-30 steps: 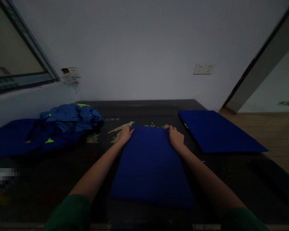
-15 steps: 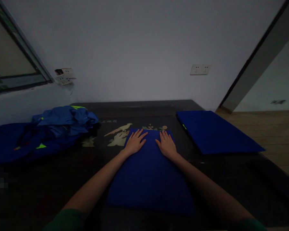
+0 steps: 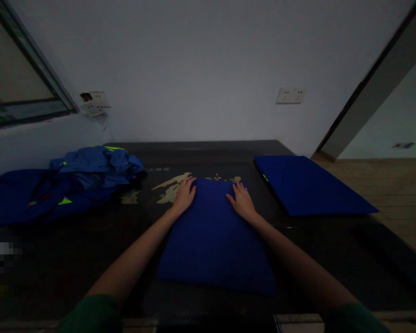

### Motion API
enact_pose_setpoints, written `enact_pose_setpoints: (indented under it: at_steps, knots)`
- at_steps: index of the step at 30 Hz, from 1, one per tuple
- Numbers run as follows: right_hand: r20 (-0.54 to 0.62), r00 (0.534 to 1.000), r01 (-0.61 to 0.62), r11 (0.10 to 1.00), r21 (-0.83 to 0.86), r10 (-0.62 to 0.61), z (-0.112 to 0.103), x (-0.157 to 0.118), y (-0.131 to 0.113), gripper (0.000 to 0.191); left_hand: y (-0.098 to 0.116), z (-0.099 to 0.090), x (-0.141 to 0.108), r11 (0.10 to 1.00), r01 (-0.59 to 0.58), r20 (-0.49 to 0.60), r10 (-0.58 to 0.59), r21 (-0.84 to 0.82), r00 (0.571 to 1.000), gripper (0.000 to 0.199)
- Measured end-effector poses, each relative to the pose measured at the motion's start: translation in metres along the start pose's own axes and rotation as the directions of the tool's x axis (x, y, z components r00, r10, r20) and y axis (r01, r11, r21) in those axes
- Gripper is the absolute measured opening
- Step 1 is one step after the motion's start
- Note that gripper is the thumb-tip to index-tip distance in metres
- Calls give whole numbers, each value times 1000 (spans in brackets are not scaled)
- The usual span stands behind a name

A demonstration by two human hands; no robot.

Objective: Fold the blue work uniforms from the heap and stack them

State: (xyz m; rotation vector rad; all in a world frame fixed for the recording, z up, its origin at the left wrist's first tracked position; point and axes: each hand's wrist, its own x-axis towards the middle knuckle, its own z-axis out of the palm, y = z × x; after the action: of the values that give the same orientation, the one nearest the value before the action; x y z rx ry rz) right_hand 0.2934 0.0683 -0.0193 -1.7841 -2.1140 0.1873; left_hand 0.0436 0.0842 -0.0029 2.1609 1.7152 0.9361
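Centre of frame: we have a folded blue cloth [image 3: 217,245] lying flat on the dark surface [image 3: 315,263], its narrower-looking end toward the wall. Our left hand [image 3: 184,196] rests along its far left edge, fingers extended and thumb over the cloth; we cannot tell whether this grip pinches the edge. Our right hand [image 3: 242,202] lies palm down near the far right corner, grip loose, fingers straight and slightly spread, pressing on the cloth without grasping it.

Right of centre: a second folded piece [image 3: 312,187], also blue, lies flat, well apart from the first, a small yellow-green mark on its left edge. Left of frame: we note a crumpled heap [image 3: 93,169] of blue fabric in lighter and darker shades, with yellow-green patches. Between heap and cloth, a pale bird design [image 3: 171,185] shows on the surface. Upper right of centre: wall sockets [image 3: 290,95].
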Motion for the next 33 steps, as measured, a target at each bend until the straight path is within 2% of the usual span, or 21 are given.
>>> enact_pose_setpoints:
  at_steps: [4, 5, 7, 9, 12, 15, 17, 20, 24, 27, 29, 33]
  knots:
    - [-57, 997, 55, 998, 39, -53, -7, -1, 7, 55, -11, -14, -1, 998, -26, 92, 21, 54, 996, 41]
    - [-59, 997, 46, 998, 32, -44, -8, -1, 8, 54, -13, -15, 1, 999, 20, 97, -24, 44, 995, 42]
    - [-58, 998, 6, 1000, 0, -6, -10, -1, 12, 54, -17, -15, 7, 982, 187, 53, -187, 11, 981, 42]
    - [-90, 995, -52, 998, -31, 49, -13, 1, 20, 52, -23, -16, 16, 940, 342, 6, -342, -23, 940, 33]
    - [-144, 972, -187, 982, -7, 184, -22, 11, 38, 42, -31, -20, 31, 906, 418, 50, -416, -68, 908, 20]
    - [-62, 945, -300, 926, 228, 321, -30, 26, 54, 23, -34, -24, 42, 895, 418, 140, -399, -157, 906, 20]
    - [-1, 941, -313, 866, 390, 340, -34, 34, 58, 16, -33, -27, 45, 885, 407, 174, -374, -228, 911, 23]
    - [16, 949, -280, 823, 495, 314, -37, 40, 58, 21, -31, -30, 46, 865, 392, 208, -341, -312, 917, 35]
    - [70, 973, -210, 726, 655, 219, -37, 39, 58, 31, -33, -30, 48, 819, 361, 335, -221, -446, 916, 39]
    - [116, 973, -224, 713, 664, 198, -36, 43, 62, 25, -37, -28, 53, 805, 335, 341, -177, -490, 923, 33]
    - [122, 973, -226, 728, 647, 194, -36, 48, 66, 22, -39, -27, 57, 836, 322, 318, -189, -443, 929, 29]
    - [46, 986, -157, 820, 551, 159, -34, 56, 70, 21, -43, -28, 63, 908, 292, 289, -205, -300, 935, 22]
